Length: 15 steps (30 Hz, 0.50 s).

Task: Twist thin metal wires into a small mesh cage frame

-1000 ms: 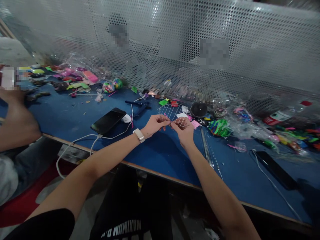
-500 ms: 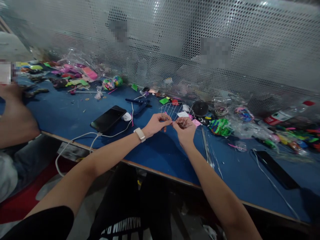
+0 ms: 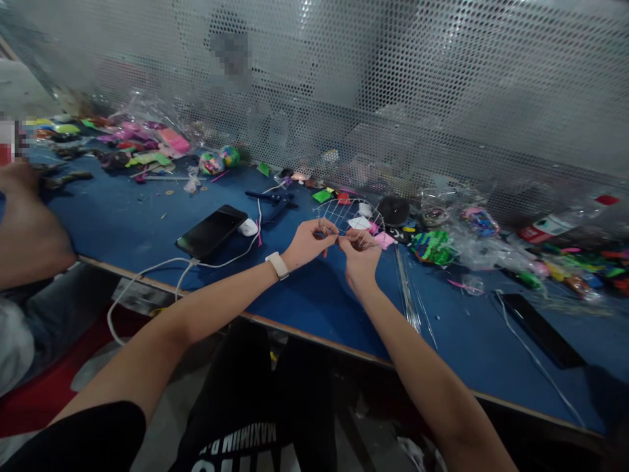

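Note:
A round wire mesh frame (image 3: 339, 211) of thin silvery wires is held up just above the blue table. My left hand (image 3: 310, 242), with a pale band on the wrist, pinches its near edge from the left. My right hand (image 3: 361, 255) grips the same near edge from the right, its fingers curled under the mesh. The two thumbs almost meet at the rim, and the fingertips partly hide the wire there. Blue-handled pliers (image 3: 279, 208) lie on the table to the left of the mesh. A bundle of straight thin wires (image 3: 409, 295) lies to the right of my right hand.
A black phone (image 3: 212, 231) on a white cable lies left, another phone (image 3: 543, 330) right. Along the perforated metal screen (image 3: 314, 85) are coloured clay packets, a green striped ball (image 3: 432, 248) and a bottle (image 3: 565, 219). At far left, a co-worker's arm (image 3: 34, 226) rests on the table.
The mesh has tilted slightly, so its grid shows more openly. My right hand has shifted a little to the left; both hands keep their hold on the rim.

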{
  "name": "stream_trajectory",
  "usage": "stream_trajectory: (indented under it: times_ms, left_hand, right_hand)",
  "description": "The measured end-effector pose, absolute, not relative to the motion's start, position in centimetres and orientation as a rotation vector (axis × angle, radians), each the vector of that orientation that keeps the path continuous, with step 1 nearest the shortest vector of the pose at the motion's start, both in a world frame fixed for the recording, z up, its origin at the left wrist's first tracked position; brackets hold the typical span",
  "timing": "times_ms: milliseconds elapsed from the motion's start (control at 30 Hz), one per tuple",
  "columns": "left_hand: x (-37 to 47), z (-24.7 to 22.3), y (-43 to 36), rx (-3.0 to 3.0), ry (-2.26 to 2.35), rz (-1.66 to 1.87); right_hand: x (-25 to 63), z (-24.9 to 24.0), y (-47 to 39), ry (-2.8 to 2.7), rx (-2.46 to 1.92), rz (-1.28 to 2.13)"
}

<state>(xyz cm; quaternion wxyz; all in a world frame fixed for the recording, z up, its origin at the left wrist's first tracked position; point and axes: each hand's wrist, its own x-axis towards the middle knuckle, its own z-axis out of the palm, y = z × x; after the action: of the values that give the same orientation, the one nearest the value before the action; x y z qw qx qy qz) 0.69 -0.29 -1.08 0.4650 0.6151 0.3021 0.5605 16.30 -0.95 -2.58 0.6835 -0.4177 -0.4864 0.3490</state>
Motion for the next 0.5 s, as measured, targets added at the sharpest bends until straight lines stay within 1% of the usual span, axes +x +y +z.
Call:
stream_trajectory:
  times_ms: [500]
  left_hand:
    - [0.15,-0.18,-0.82,1.479,0.693,1.272]
  right_hand:
    - [16.79,-2.55,-1.01,-1.170,-0.923,0.774]
